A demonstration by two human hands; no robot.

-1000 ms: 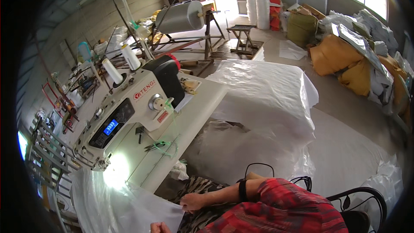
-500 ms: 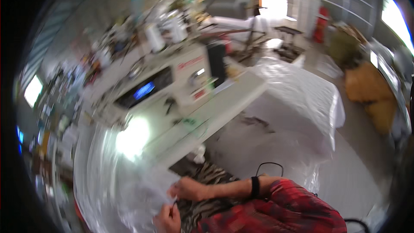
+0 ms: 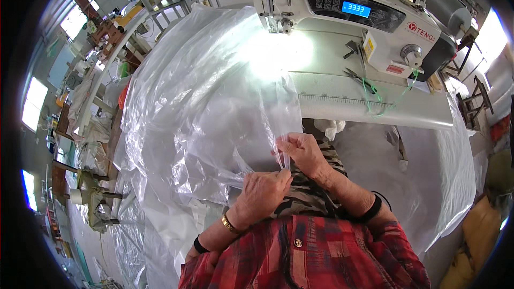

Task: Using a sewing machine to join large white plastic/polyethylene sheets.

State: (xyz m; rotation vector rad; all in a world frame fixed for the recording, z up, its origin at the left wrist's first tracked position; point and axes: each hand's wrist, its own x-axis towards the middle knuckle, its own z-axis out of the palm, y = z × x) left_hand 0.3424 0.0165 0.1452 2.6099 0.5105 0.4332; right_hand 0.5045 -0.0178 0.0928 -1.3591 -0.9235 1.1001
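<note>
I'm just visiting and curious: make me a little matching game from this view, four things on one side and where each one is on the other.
Things:
1. sewing machine
2. clear plastic sheet
3. scissors
4. gold bracelet

Places:
A. on the left wrist
B. at the back of the white table
C. pinched by both hands
D. lying on the table in front of the machine

Pairs: 1-B, 2-C, 3-D, 4-A

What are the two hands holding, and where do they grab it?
Both hands, left hand and right hand, pinch the clear plastic sheet along its near edge.
</note>
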